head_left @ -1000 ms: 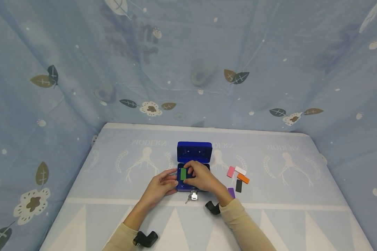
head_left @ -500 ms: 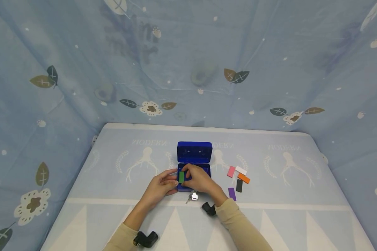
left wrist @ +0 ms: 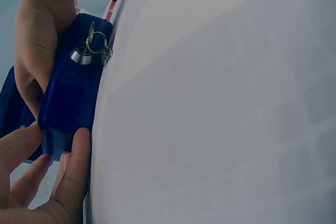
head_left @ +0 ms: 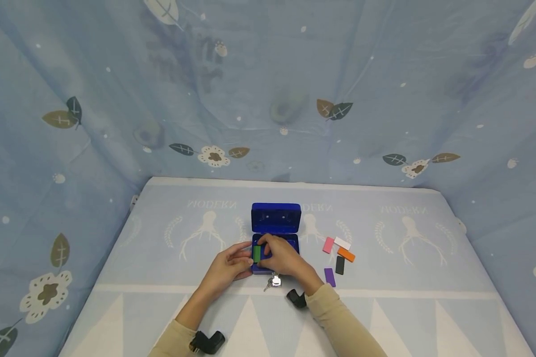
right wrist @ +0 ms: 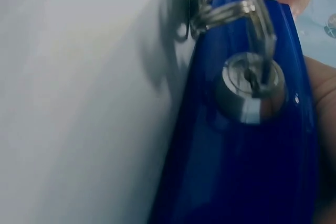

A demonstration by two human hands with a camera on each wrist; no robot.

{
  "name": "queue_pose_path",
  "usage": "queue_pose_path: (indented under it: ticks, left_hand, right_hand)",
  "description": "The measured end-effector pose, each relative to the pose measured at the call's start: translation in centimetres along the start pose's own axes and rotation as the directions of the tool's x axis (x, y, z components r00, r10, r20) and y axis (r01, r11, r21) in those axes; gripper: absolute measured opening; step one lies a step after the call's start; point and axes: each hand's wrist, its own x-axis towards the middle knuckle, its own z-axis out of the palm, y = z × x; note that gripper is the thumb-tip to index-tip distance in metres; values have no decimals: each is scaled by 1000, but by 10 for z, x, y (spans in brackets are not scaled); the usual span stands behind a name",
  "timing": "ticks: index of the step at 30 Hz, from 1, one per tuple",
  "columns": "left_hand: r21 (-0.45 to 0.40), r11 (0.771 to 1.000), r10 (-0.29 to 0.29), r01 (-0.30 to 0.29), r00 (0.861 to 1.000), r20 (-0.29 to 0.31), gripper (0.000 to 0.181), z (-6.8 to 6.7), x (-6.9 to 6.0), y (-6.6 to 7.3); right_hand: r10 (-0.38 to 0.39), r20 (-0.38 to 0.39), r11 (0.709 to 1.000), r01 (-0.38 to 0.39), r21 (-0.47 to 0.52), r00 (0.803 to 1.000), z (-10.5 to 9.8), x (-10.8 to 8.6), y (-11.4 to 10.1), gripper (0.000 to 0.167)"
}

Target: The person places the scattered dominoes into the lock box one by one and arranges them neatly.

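A blue curtain point(head_left: 259, 64) printed with leaves point(head_left: 59, 119) and flowers point(head_left: 47, 294) hangs behind and beside a pale tablecloth point(head_left: 384, 277) bearing white triangles point(head_left: 249, 329) and lettering point(head_left: 212, 204).

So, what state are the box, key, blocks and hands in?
Blue box: lid open
Key: in the lock
Green block: pinched, contact with box floor unclear
Right hand: pinching the green block
Left hand: touching the box's side
Pink block: lying on the table
White block: lying on the table
Orange block: lying on the table
Black block: lying on the table
Purple block: lying on the table
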Motion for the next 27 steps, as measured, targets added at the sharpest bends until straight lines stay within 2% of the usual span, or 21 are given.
queue_pose_path:
  ticks: [9,16,27]
  left_hand:
    - [-5,1000,1,-1,1000,-3,55,1,0,1]
    - [-11,1000,-8,7,1000,-18,55,1,2,0]
    - [-1,1000,-5,5,1000,-25,55,1,2,-2]
  right_hand:
    - [-17,-93,994,27,104,996,-20,-18,-6,44]
    - [-6,-127,994,20,108,992,-34,-38,-5,43]
    - [34,-191,990,-8,139,981,-46,-67,9,45]
